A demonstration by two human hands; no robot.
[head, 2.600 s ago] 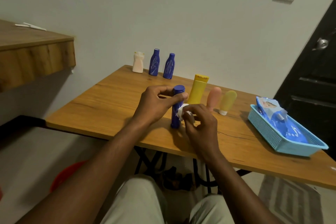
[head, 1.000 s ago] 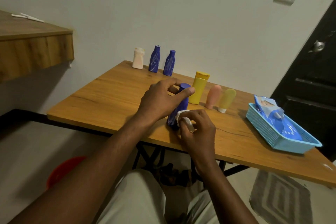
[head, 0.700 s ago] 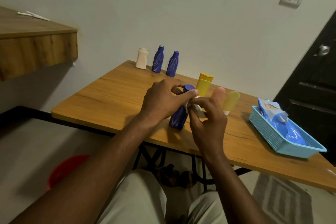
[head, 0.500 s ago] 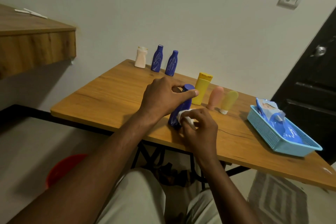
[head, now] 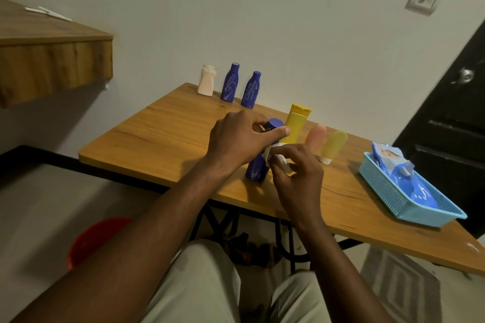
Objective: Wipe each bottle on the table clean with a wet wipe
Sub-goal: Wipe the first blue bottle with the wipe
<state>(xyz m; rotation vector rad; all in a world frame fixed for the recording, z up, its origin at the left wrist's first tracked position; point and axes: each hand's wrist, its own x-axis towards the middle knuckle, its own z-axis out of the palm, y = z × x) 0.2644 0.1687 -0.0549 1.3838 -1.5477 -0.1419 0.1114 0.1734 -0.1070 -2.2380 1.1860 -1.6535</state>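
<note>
The counter (head: pixel 157 144) carries seven bottles, and the job looks to be in its middle: one bottle is under the cloth right now, and the view does not settle how many of the other six are already clean. The pale blue basket (head: pixel 380 189), well to the right of the held blue bottle (head: pixel 256 169), contains a blue pack of wipes (head: pixel 391 162) lying along it, and nothing else shows inside. Just behind the held blue bottle stands a yellow bottle (head: pixel 296 126), with a pink bottle (head: pixel 316 134) and a yellow-green bottle (head: pixel 333 144) to its right, caps down. Far behind it, by the wall, are two dark blue bottles (head: pixel 230 84) and a white bottle (head: pixel 207 81); the blue ones bear whitish streaks, label or grime I cannot say. The held blue bottle rests its base on the counter near the front edge, leaning a little. The left hand (head: pixel 236 139) has its fingers curled round the cap and neck, steadying it. The right hand (head: pixel 296 173) pinches the bunched wet wipe (head: pixel 270 155) against the bottle's right side.
</note>
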